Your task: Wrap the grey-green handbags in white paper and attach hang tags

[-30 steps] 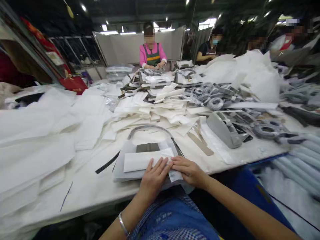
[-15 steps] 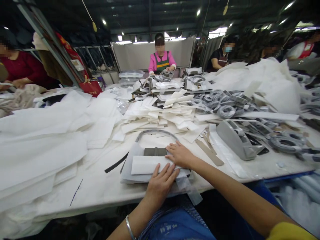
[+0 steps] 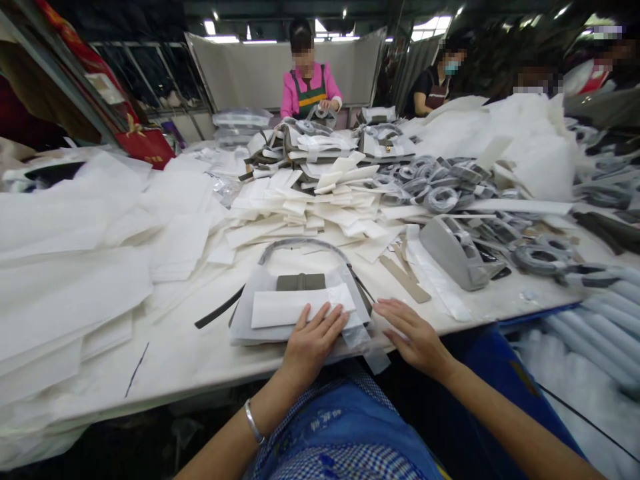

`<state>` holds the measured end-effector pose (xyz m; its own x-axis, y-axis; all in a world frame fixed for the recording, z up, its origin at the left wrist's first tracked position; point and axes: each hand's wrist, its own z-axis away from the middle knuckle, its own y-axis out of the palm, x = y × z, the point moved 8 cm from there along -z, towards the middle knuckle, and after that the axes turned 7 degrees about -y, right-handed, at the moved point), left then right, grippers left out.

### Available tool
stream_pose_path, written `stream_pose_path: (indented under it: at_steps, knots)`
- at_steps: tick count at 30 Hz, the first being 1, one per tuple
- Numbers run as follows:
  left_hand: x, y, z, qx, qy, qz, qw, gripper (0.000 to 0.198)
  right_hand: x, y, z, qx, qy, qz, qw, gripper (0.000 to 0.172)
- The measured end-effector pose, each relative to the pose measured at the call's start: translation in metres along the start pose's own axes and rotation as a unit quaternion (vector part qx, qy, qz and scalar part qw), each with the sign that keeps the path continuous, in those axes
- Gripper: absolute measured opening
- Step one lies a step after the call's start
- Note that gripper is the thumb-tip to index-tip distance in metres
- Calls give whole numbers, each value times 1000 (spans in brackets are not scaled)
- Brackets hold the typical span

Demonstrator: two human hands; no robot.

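Note:
A grey bag (image 3: 260, 319) with a curved handle (image 3: 300, 244) lies flat at the table's near edge, inside a clear plastic sleeve (image 3: 367, 347). A white folded paper strip (image 3: 280, 308) rests across it, below a dark grey flap (image 3: 301, 282). My left hand (image 3: 313, 340) lies flat on the bag's right lower part, fingers stretched out over the strip's end. My right hand (image 3: 413, 333) hovers open to the right of the bag, fingers spread near the loose end of the plastic sleeve.
White tissue sheets (image 3: 75, 267) pile up at the left, folded paper strips (image 3: 320, 207) in the middle. A grey tape dispenser (image 3: 453, 250) and coiled grey straps (image 3: 440, 193) sit at the right. Other people work at the far side. A black strap (image 3: 217, 310) lies left of the bag.
My right hand has come off the bag's upper right part and moved right and toward me, off the bag. My left hand has stayed on the bag.

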<state>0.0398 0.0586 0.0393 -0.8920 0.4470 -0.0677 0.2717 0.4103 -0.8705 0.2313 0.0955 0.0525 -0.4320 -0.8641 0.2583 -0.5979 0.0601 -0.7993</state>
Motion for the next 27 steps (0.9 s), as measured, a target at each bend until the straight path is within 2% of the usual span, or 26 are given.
stream_pose_path:
  at_steps: [3, 5, 10, 13, 15, 18, 21, 24, 27]
  knots:
    - [1, 2, 0, 16, -3, 9, 1000, 49, 22, 13, 45, 98, -36, 37, 994, 60]
    - [0, 2, 0, 19, -4, 12, 1000, 51, 29, 27, 57, 115, -57, 58, 990, 59]
    - [0, 2, -1, 14, -3, 10, 1000, 51, 37, 40, 44, -4, -103, 42, 994, 47]
    - [0, 2, -1, 14, -6, 3, 1000, 51, 47, 39, 36, -54, -83, 5, 995, 43]
    - [-1, 3, -1, 17, -8, -3, 1000, 51, 62, 38, 37, -64, -79, -15, 995, 42]
    - [-2, 2, -1, 16, -16, -8, 1000, 50, 92, 37, 44, -60, -110, -33, 992, 36]
    - [-2, 2, -1, 15, -23, -13, 1000, 49, 107, 33, 44, -54, -122, -31, 991, 29]
    - [-2, 4, -1, 10, -21, -17, 1000, 49, 108, 22, 35, -44, -139, -79, 986, 20]
    - [-1, 6, 0, 10, -20, -15, 1000, 52, 86, 0, 15, -86, -98, -48, 990, 31]
